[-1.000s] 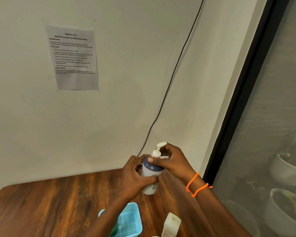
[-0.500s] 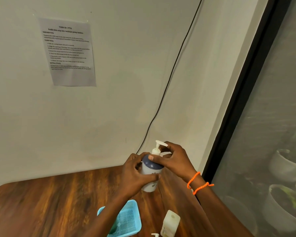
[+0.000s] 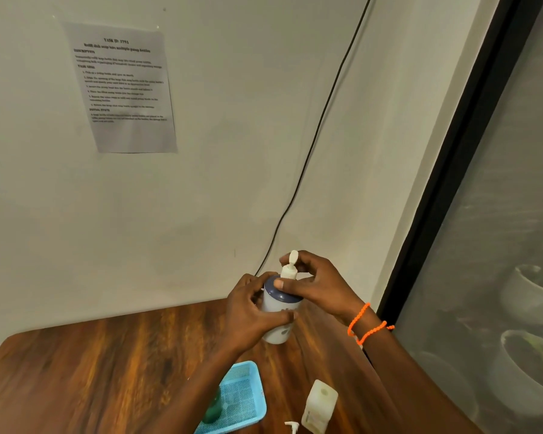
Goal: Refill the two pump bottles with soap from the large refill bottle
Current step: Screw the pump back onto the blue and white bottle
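White pump bottle (image 3: pixel 278 311), blue shoulder, upright above wooden table (image 3: pixel 107 364) far edge; gripped by left hand (image 3: pixel 253 311), pump collar pinched by right hand (image 3: pixel 315 285). Grey wall (image 3: pixel 232 151) behind.

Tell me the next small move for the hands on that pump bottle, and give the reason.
Probably keep twisting the pump collar: the left hand grips the pump bottle by its body above the table, while the right hand pinches the blue collar under the white pump head. Loosening or tightening cannot be told.
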